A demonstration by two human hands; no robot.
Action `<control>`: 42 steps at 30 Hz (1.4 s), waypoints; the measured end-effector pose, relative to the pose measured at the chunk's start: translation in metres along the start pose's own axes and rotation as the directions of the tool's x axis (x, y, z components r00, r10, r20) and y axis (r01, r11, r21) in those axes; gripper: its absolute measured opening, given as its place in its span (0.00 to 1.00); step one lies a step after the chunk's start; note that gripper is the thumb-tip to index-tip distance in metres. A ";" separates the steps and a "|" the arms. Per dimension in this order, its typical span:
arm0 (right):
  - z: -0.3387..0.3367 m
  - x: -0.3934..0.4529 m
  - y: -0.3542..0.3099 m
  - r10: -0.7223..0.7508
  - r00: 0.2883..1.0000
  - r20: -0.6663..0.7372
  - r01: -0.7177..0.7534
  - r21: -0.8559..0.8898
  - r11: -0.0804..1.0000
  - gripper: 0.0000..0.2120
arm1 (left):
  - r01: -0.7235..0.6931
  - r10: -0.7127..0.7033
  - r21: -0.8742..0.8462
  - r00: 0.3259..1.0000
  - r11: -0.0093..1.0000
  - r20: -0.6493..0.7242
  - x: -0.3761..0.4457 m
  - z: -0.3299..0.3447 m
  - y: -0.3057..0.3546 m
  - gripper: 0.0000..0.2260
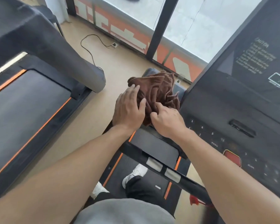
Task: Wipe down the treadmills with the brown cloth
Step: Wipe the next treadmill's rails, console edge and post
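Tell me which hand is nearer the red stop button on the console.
Right. The right hand pinches the brown cloth beside the console's edge, up-left of the red stop button; the left hand rests on the cloth farther left.

Both bare forearms reach forward, hands close together. Left hand lies flat, palm down, fingers straight and slightly spread. Right hand knuckles up, fingers curled under, pinching.

Floor: we note pale tan flooring | Window: large panes in dark frames, daylight entering | Wall strip: orange and white band below the glass | Cable: black cord runs to a white socket
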State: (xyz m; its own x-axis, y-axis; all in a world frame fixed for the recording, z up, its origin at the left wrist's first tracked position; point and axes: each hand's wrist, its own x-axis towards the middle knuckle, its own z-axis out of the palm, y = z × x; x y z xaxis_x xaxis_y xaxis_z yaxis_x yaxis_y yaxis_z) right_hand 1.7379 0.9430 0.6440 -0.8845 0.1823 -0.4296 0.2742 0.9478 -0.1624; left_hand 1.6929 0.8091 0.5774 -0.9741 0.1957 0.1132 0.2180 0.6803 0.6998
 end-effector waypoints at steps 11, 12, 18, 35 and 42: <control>-0.022 0.025 0.026 -0.155 0.970 0.190 0.169 -0.060 0.984 0.08 | 0.098 -0.106 0.156 0.993 0.983 0.049 0.006 0.004 0.009 0.27; -0.026 0.022 0.029 -0.169 0.963 0.208 0.190 -0.088 0.978 0.03 | 0.096 -0.104 0.163 0.994 0.982 0.042 0.005 0.004 0.009 0.27; -0.035 0.024 0.024 -0.148 0.938 0.312 0.253 -0.328 0.910 0.24 | 0.093 -0.094 0.205 0.996 0.974 -0.004 0.004 0.006 0.006 0.33; -0.023 0.020 0.019 -0.136 0.941 0.311 0.265 -0.425 0.865 0.34 | 0.072 -0.082 0.223 0.996 0.972 0.037 0.003 0.007 0.003 0.31; 0.007 0.017 0.030 -0.267 0.960 -0.081 0.251 -0.160 0.954 0.32 | 0.080 -0.087 0.194 0.996 0.978 0.027 0.004 0.007 0.007 0.29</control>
State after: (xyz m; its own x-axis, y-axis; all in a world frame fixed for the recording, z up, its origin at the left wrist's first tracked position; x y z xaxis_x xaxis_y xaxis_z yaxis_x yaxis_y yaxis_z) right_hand 1.7338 0.9722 0.6257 -0.9532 -0.0565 -0.2970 -0.0212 0.9925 -0.1206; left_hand 1.6910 0.8201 0.5778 -0.9874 0.1550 0.0331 0.1470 0.8181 0.5560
